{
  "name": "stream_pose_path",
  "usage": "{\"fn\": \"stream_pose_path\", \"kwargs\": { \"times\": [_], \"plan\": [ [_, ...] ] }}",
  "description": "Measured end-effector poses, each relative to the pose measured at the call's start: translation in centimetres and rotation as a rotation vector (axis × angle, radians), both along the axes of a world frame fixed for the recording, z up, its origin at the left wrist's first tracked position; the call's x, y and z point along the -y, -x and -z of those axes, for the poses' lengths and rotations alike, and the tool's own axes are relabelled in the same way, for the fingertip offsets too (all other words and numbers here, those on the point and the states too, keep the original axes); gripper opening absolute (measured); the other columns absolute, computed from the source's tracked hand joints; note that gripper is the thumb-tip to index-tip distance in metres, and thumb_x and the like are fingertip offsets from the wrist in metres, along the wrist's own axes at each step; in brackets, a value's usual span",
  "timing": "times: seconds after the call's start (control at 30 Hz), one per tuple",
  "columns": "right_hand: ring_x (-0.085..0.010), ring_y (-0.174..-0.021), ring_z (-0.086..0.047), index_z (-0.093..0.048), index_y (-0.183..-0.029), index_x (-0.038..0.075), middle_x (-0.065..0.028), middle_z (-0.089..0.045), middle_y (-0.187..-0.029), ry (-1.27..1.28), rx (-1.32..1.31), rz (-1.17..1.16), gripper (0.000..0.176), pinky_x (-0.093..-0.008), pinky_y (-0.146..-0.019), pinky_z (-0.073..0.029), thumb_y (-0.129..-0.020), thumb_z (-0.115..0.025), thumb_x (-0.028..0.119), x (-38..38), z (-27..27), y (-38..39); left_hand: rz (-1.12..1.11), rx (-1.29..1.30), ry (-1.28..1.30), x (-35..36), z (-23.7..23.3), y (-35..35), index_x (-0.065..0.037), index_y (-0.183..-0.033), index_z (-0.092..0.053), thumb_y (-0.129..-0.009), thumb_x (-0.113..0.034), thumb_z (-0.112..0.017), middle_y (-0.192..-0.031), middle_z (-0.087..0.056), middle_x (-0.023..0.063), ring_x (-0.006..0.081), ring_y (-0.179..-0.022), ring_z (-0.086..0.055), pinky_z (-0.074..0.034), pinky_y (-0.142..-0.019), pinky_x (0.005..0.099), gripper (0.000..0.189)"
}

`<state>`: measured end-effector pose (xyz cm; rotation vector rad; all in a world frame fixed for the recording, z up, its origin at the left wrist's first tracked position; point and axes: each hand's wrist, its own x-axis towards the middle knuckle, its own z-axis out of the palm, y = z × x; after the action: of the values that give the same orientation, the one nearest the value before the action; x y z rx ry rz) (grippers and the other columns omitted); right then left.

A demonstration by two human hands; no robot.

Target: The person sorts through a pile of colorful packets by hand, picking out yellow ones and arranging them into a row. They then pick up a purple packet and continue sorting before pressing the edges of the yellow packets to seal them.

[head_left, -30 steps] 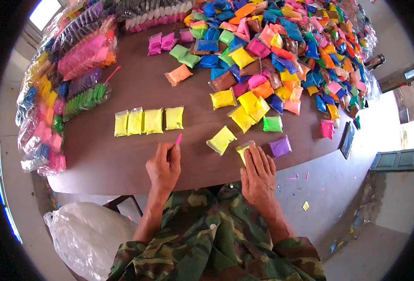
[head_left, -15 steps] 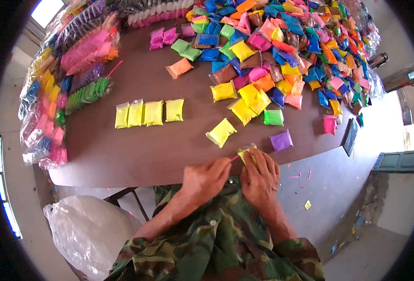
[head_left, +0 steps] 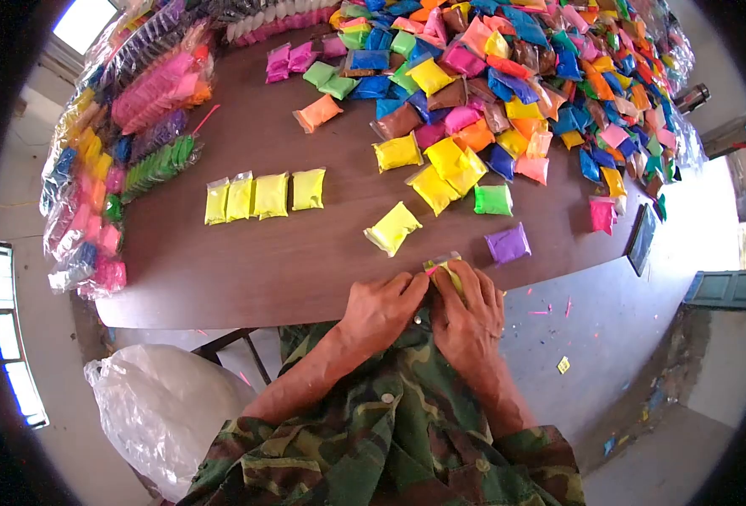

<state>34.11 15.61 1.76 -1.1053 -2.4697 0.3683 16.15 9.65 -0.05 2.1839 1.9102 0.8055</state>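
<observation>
Moved across since the earlier frame, the left hand [head_left: 381, 312] was found just beside the right hand [head_left: 472, 322], a pink stick [head_left: 430, 271] pinched in its fingers against a yellow packet [head_left: 445, 264] held under the right fingers near the front edge of the table [head_left: 221, 287]. Both hands were thus judged to be engaged on that packet, while the loose yellow bag [head_left: 393, 228], the row of four [head_left: 270, 196] and the mixed-colour heap [head_left: 491, 110] beyond were left untouched.
</observation>
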Motion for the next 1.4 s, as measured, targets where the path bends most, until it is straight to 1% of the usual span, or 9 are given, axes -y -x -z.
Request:
{"fn": "stream_pose_path", "kwargs": {
  "times": [0.2, 0.6, 0.7, 0.8, 1.0, 1.1, 1.2, 1.33, 1.4],
  "plan": [
    [-0.035, -0.13, -0.059, -0.068, -0.137, 0.009, -0.0098, -0.059, -0.144, 0.028, -0.015, 0.008, 0.055, -0.0485, -0.104, -0.049, -0.083, -0.077, 0.011, 0.1, 0.0, 0.0, 0.044, -0.087, -0.083, -0.5, 0.4, -0.2, -0.006, -0.117, -0.067, -0.084, -0.009, -0.069, -0.085, -0.061, 0.005, 0.0236, -0.072, -0.07, -0.055, -0.056, 0.0377, 0.034],
    [-0.0373, -0.129, -0.06, -0.068, -0.134, 0.007, -0.0114, -0.061, -0.142, 0.024, -0.066, 0.041, 0.052, -0.0482, -0.104, -0.052, -0.083, -0.077, 0.009, 0.8, 0.3, -0.2, -0.069, -0.153, -0.036, -1.2, 0.7, -0.6, -0.008, -0.117, -0.067, -0.086, -0.009, -0.07, -0.085, -0.066, 0.0043, 0.0235, -0.071, -0.073, -0.057, -0.056, 0.0372, 0.031],
    [-0.0375, -0.128, -0.061, -0.069, -0.133, 0.007, -0.0113, -0.061, -0.142, 0.031, -0.056, 0.052, 0.05, -0.0481, -0.104, -0.052, -0.083, -0.077, 0.01, 1.0, 0.3, -0.4, -0.058, -0.157, -0.052, -1.5, 1.1, -0.3, -0.008, -0.116, -0.068, -0.086, -0.009, -0.069, -0.084, -0.066, 0.004, 0.0236, -0.068, -0.072, -0.056, -0.056, 0.037, 0.03],
    [-0.0375, -0.127, -0.061, -0.07, -0.132, 0.009, -0.0109, -0.062, -0.142, 0.044, -0.061, 0.069, 0.049, -0.0478, -0.105, -0.052, -0.084, -0.077, 0.01, 0.9, 0.2, -0.3, -0.074, -0.066, -0.111, -1.4, 0.7, -0.1, -0.008, -0.113, -0.068, -0.087, -0.01, -0.069, -0.084, -0.066, 0.0042, 0.024, -0.067, -0.071, -0.055, -0.054, 0.0377, 0.026],
    [-0.0371, -0.127, -0.061, -0.07, -0.133, 0.01, -0.0107, -0.062, -0.143, 0.026, -0.078, 0.075, 0.05, -0.0473, -0.104, -0.053, -0.084, -0.078, 0.01, 0.9, 0.5, -0.1, -0.001, -0.062, -0.113, 0.2, 0.7, -0.3, -0.007, -0.109, -0.067, -0.086, -0.011, -0.07, -0.084, -0.065, 0.005, 0.0245, -0.069, -0.07, -0.054, -0.055, 0.0386, 0.023],
    [-0.0379, -0.127, -0.061, -0.071, -0.133, 0.009, -0.0112, -0.062, -0.142, 0.047, -0.085, 0.077, 0.05, -0.047, -0.105, -0.053, -0.083, -0.079, 0.01, 0.9, 0.3, -0.1, 0.016, -0.078, -0.047, -0.1, 0.2, 0.0, -0.007, -0.108, -0.067, -0.086, -0.011, -0.07, -0.084, -0.064, 0.0047, 0.0236, -0.07, -0.07, -0.055, -0.056, 0.0383, 0.023],
    [-0.0386, -0.127, -0.061, -0.071, -0.132, 0.008, -0.012, -0.063, -0.141, 0.035, -0.088, 0.073, 0.05, -0.0467, -0.106, -0.053, -0.082, -0.079, 0.009, 0.9, 0.4, -0.1, -0.041, -0.172, -0.013, -1.2, 0.2, 0.0, -0.007, -0.107, -0.067, -0.086, -0.011, -0.071, -0.082, -0.063, 0.0039, 0.023, -0.068, -0.069, -0.054, -0.055, 0.0381, 0.022],
    [-0.0391, -0.126, -0.062, -0.072, -0.131, 0.007, -0.0129, -0.064, -0.139, 0.019, -0.099, 0.071, 0.05, -0.0468, -0.105, -0.053, -0.081, -0.079, 0.008, 0.9, 0.7, -0.2, -0.036, -0.144, -0.064, -1.5, 0.1, 0.7, -0.008, -0.105, -0.067, -0.086, -0.01, -0.071, -0.079, -0.061, 0.0032, 0.0227, -0.066, -0.069, -0.053, -0.054, 0.0383, 0.019],
    [-0.0394, -0.123, -0.063, -0.073, -0.126, 0.005, -0.0135, -0.066, -0.136, 0.024, -0.137, 0.087, 0.045, -0.0476, -0.102, -0.054, -0.081, -0.077, 0.001, 1.1, 0.3, 0.1, -0.019, -0.096, -0.048, -0.5, -0.8, 0.4, -0.008, -0.103, -0.066, -0.086, -0.01, -0.071, -0.078, -0.059, 0.003, 0.0227, -0.065, -0.068, -0.053, -0.053, 0.0385, 0.017]
  ]
}}
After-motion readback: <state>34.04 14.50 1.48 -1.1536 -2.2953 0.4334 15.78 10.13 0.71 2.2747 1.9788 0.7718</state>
